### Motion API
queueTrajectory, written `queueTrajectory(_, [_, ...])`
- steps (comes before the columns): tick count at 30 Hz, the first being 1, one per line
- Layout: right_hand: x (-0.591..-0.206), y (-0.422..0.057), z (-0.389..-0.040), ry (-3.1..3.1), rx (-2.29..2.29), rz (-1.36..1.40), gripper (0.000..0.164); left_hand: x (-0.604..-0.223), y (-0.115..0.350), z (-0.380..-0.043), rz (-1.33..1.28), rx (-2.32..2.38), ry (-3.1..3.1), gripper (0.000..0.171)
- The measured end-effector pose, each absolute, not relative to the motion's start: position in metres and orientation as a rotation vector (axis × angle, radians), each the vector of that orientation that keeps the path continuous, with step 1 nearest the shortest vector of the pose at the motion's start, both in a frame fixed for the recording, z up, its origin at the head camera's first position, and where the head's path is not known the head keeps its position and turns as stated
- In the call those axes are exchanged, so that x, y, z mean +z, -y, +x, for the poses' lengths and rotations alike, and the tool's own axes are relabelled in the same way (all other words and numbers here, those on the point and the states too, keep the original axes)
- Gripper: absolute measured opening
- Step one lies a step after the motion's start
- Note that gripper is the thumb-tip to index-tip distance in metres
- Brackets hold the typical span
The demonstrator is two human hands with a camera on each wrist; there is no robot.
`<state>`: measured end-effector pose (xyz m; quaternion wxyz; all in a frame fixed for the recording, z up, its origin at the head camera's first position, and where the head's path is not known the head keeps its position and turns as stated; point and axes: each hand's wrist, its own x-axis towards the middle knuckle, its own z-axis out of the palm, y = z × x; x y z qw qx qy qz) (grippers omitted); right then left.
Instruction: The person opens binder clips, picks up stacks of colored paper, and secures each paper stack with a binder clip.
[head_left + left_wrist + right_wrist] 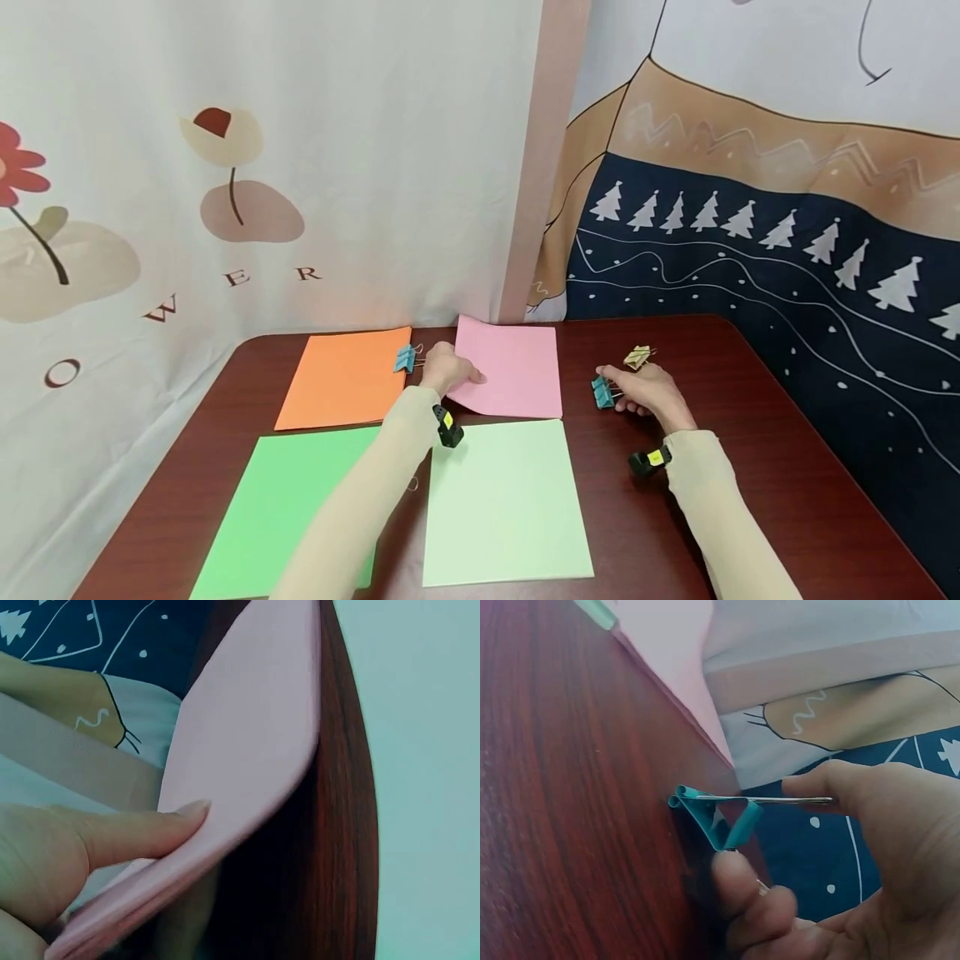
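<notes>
Left hand pinches the left edge of the pink paper between thumb and fingers; that edge is bent up off the table. Right hand pinches a teal clip by its wire handles, right of the pink paper and apart from it. A yellow clip lies just beyond the right hand. A blue clip sits on the right edge of the orange paper, beside the left hand.

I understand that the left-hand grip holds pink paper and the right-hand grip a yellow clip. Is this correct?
The colour is wrong: the right wrist view shows the right-hand grip holding a teal clip. The left-hand grip does hold pink paper.
</notes>
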<state>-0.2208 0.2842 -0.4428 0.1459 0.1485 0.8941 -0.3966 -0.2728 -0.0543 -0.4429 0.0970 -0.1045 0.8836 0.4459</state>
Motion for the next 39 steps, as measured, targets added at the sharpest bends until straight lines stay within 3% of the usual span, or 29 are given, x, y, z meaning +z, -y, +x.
queueTrajectory(5, [-0.445,-0.282,-0.220,-2.652,-1.145,0.409,0.060,-0.445,0.052,-0.273,-0.205,1.368,-2.615,0.071])
queueTrajectory(12, [-0.449,-0.281,-0.223,-2.609,-1.217,0.412,0.061,-0.448,0.053,-0.271,-0.158,1.489,-2.598,0.078])
queueTrajectory(20, [-0.457,-0.284,-0.227,-2.635,-1.354,0.305,0.059,-0.445,0.058,-0.265,-0.181,1.663,-2.518,0.067])
queueTrajectory(32, [-0.451,-0.281,-0.227,-2.641,-1.589,0.298,0.074,-0.434,0.067,-0.250,-0.210,1.735,-2.505,0.064])
queueTrajectory(39, [-0.444,-0.276,-0.224,-2.590,-1.744,0.270,0.072,-0.425,0.076,-0.239,-0.194,1.793,-2.497,0.063])
